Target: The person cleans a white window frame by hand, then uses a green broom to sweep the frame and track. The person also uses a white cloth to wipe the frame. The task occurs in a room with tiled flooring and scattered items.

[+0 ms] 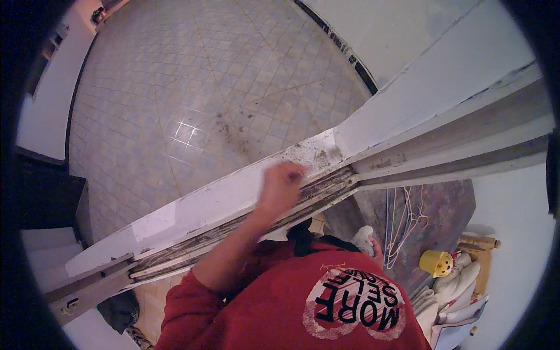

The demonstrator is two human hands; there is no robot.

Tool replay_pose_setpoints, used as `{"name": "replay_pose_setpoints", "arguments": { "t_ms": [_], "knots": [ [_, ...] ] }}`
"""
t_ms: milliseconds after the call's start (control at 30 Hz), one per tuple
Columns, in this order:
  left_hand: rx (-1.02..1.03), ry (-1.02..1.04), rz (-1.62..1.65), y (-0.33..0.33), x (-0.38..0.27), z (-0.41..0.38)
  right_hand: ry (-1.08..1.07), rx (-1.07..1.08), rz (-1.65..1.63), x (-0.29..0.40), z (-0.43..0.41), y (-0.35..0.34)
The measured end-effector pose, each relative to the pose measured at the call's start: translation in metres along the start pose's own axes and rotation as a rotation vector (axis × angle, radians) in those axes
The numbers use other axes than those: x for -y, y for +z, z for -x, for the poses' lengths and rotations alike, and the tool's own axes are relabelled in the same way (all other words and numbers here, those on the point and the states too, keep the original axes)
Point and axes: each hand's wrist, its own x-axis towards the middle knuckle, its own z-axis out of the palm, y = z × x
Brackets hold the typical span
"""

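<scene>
My left hand (282, 188) is blurred, with curled fingers, over the white window sill (245, 188). It is close to a patch of dark crumbly dirt (321, 155) on the sill; whether it holds anything is unclear. Below it runs the grimy sliding-window track (192, 243), streaked brown along its grooves. Low beside my red shirt, my right hand (375, 248) grips a whitish, crumpled cloth (363, 239); part of that hand is hidden by the shirt.
A window frame (437, 148) rises at right, another frame section (87, 284) at left. Beyond the sill spreads a tiled floor (197, 78) with scattered dirt. On my side, wire hangers (404, 227) lie on a dark surface near a yellow smiley bucket (435, 263).
</scene>
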Motion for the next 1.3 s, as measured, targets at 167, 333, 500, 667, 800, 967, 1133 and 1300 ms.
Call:
{"name": "replay_pose_setpoints", "arguments": {
  "t_ms": [167,333,500,667,800,967,1133,1300],
  "knots": [
    [-0.086,-0.247,-0.095,-0.072,0.000,-0.018,-0.061,-0.006,-0.024,-0.012,0.004,-0.003],
    [0.187,-0.024,-0.405,-0.065,-0.020,0.056,-0.083,-0.024,0.109,0.001,0.010,0.005],
    [0.367,0.054,-0.559,-0.069,-0.012,0.070,-0.060,-0.028,0.096,0.007,0.009,0.008],
    [0.449,0.134,-0.531,-0.034,0.005,0.047,0.002,0.044,0.033,0.017,0.004,0.007],
    [0.454,0.211,-0.547,0.010,0.005,0.021,0.002,0.039,0.043,0.010,0.002,0.001],
    [0.468,0.215,-0.549,0.047,-0.002,-0.001,0.023,0.002,0.078,0.008,0.003,-0.009],
    [0.521,0.182,-0.602,0.053,-0.013,-0.020,0.041,0.007,-0.025,-0.011,-0.003,-0.017],
    [0.516,0.223,-0.545,0.050,-0.005,-0.030,0.017,0.003,0.014,-0.009,-0.011,-0.016]
  ]
}}
